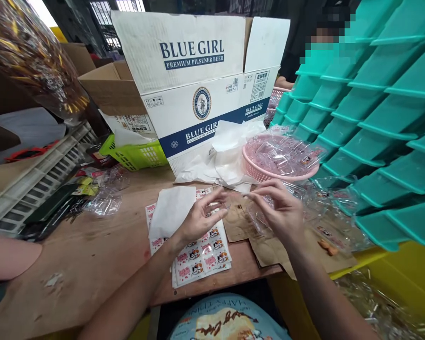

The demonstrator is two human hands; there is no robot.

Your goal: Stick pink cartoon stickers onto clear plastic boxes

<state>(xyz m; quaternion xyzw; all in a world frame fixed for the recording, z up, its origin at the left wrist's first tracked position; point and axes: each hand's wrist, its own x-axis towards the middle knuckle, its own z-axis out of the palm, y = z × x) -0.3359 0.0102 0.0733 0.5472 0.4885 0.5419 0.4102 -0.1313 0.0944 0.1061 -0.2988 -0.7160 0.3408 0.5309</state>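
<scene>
My left hand [205, 215] hovers above sheets of cartoon cat stickers [207, 255], its thumb and fingers apart with nothing visible between them. A blank white backing sheet [173, 212] lies on the stickers, partly under that hand. Across from it, my right hand [281, 205] has thumb and forefinger pinched together; whatever is between the tips is too small or clear to make out. Beneath the right hand, clear plastic packaging [257, 219] rests on flattened brown cardboard [269, 250]. A small printed patch, apparently a sticker, shows on it between my hands.
A pink basket [258, 174] holds clear plastic packs, beside crumpled white paper [230, 156]. Behind stands a Blue Girl carton [198, 66]. Stacked teal bins [382, 141] rise at right; a green basket [138, 156] sits at left. A co-worker's arm [284, 83] shows behind.
</scene>
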